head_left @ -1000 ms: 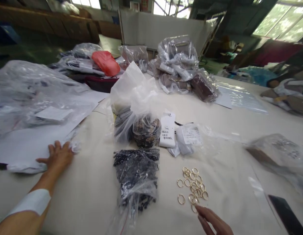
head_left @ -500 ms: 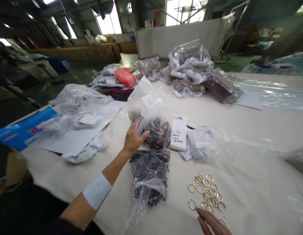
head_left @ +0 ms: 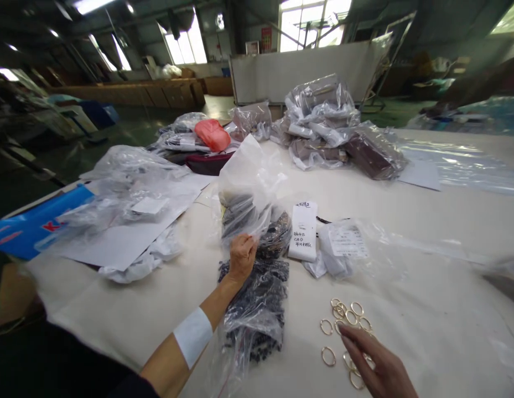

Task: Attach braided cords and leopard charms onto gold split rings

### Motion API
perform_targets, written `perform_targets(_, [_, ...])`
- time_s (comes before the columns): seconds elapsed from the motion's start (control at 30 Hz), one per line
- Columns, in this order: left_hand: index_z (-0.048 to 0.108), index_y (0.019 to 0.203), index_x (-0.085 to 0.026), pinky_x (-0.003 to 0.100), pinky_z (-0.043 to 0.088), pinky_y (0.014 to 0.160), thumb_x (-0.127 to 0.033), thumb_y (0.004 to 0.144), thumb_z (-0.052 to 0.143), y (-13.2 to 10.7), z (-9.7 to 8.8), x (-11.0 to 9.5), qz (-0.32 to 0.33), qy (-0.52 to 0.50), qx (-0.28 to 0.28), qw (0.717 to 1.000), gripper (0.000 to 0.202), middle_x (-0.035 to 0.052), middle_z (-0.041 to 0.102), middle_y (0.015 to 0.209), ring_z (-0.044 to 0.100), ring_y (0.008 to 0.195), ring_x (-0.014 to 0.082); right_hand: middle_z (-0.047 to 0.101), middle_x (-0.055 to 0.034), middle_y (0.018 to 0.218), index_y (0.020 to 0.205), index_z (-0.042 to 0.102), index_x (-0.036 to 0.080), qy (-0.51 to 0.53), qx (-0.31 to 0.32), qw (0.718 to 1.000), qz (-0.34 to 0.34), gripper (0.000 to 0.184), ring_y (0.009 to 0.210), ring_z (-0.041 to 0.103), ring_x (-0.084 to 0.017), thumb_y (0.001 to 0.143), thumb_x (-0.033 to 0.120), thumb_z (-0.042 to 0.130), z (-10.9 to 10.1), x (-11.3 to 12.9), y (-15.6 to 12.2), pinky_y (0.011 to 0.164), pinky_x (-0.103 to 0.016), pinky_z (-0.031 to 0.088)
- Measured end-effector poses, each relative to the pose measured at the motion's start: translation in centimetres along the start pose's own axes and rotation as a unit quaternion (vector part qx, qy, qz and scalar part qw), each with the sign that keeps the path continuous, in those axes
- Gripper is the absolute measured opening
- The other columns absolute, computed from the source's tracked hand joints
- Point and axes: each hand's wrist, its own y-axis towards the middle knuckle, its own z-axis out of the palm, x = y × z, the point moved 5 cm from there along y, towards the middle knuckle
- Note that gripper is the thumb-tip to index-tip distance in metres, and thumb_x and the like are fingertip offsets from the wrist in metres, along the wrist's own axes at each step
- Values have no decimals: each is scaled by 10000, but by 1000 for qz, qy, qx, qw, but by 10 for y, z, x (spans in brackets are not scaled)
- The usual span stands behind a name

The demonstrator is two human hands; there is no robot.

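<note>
Gold rings (head_left: 350,318), roughly a dozen visible, lie loose on the desk (head_left: 426,210); right hand (head_left: 381,367), fingers extended flat, covers some. Left hand (head_left: 242,257) pinches one clear bag (head_left: 244,210) just beyond one flat bag of dark parts (head_left: 257,298)

On the table (head_left: 157,309), the upright bag (head_left: 248,188) stands directly behind the flat bag (head_left: 257,309), with the left hand (head_left: 241,255) at the upright bag's near side. The card (head_left: 303,231) lies just right of the upright bag; the rings (head_left: 350,318) lie right of the flat bag, partly under the right hand (head_left: 379,367). Stacked packets (head_left: 323,121) lie behind, paper sheets (head_left: 115,243) to the left.
</note>
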Motion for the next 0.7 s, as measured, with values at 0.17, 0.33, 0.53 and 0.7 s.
perform_targets(0.17, [647, 1010, -203, 383, 427, 934, -205, 844, 453, -17, 19, -10, 9, -105, 32, 994, 256, 83, 619, 1072, 539, 1025, 214, 326, -136, 1410, 1370, 315, 198, -101, -37, 992, -72, 567, 1283, 333, -280, 851, 256, 536, -38, 55, 164, 1021, -456, 371])
perform_targets(0.33, [669, 958, -209, 426, 385, 986, -225, 796, 528, -23, 28, -19, -39, -215, 64, 974, 215, 73, 627, 1058, 524, 1054, 236, 375, -121, 1384, 1216, 513, 205, -208, 155, 950, -173, 543, 1282, 320, -297, 710, 52, 639, -3, 85, 266, 931, -373, 424])
perform_targets(0.53, [530, 1122, -190, 426, 503, 835, -451, 755, 579, -37, 36, 10, -276, -338, 59, 898, 452, 128, 547, 1145, 547, 1054, 275, 675, -68, 817, 960, 611, 148, -251, 168, 945, -128, 189, 782, 620, -171, 833, 121, 474, 11, 79, 286, 669, -231, 417])
perform_targets(0.7, [441, 1146, -73, 433, 555, 571, -727, 767, 250, -27, 59, 8, -447, -477, 142, 743, 781, 168, 628, 781, 663, 696, 288, 670, -92, 766, 858, 628, 129, -267, 140, 946, -118, 177, 711, 603, -183, 842, 159, 455, -2, 95, 313, 603, -246, 353])
